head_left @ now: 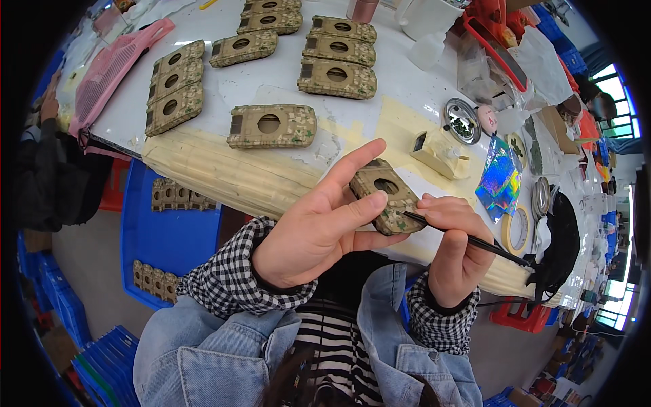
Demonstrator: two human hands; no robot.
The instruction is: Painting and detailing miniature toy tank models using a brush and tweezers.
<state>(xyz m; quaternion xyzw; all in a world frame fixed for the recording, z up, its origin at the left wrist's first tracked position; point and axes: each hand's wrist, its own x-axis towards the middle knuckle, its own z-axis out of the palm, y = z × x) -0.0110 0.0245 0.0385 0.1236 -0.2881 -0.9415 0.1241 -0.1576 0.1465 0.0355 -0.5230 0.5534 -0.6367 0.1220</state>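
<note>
Two bare hands are working just over the near edge of the white counter point(220, 87). Left hand point(312, 234) is holding a camouflage hull point(401, 202), tilted, its round opening facing up; the thumb is lying across the near side, the index finger is stretching free past the hull, and the other fingers are supporting it from below, partly hidden. Right hand point(458, 254) is gripping black tweezers point(498, 251), fingers drawn narrow around them. The tweezer tips are pointing at the hull's right end; whether they are touching cannot be told.

Surroundings: one lone hull point(297, 127) is lying flat beyond the left hand. Three hulls are standing side by side at left point(191, 80), three more farther right point(359, 54). Lower left, a blue tray point(144, 230) is holding two rows of similar hulls. Right of the work, a metal dish point(464, 101) is containing small dark green pieces point(465, 127); near it, an iridescent sheet point(500, 178) and a tape roll point(505, 234) are resting.
</note>
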